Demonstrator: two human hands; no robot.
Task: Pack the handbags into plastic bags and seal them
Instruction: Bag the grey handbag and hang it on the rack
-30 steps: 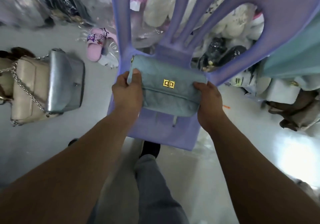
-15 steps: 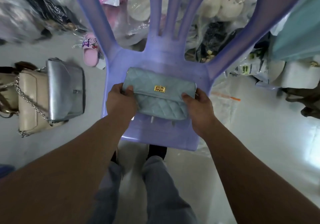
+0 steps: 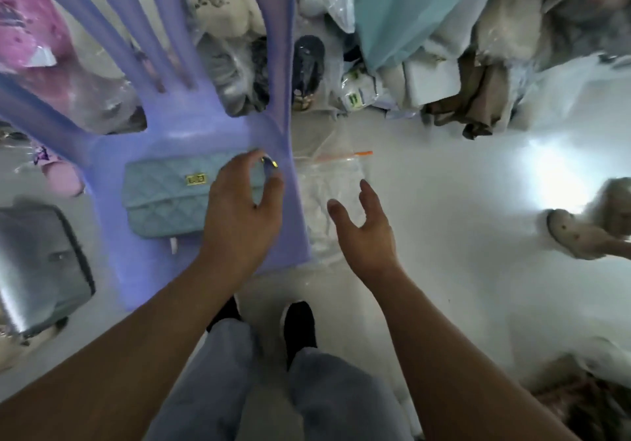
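While my right hand (image 3: pixel 362 229) reaches, fingers spread and empty, for the plastic bag (image 3: pixel 336 174) on the floor (image 3: pixel 444 184) beside the chair's (image 3: pixel 191 140) right edge, I may pinch up several slick bags at once. My left hand (image 3: pixel 239 215) hovers loosely curved, holding nothing, over the handbag (image 3: pixel 164 198) on the seat; a moment ago both hands gripped it

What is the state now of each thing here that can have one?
blue handbag, flap closed, lying on the seat of the purple chair, not yet bagged.
plastic bags, flat on the floor beside the chair, looking empty.
left hand, open, fingers loosely curved over the handbag's right end.
right hand, open, above the plastic bags.
silver handbag, lying on the floor.
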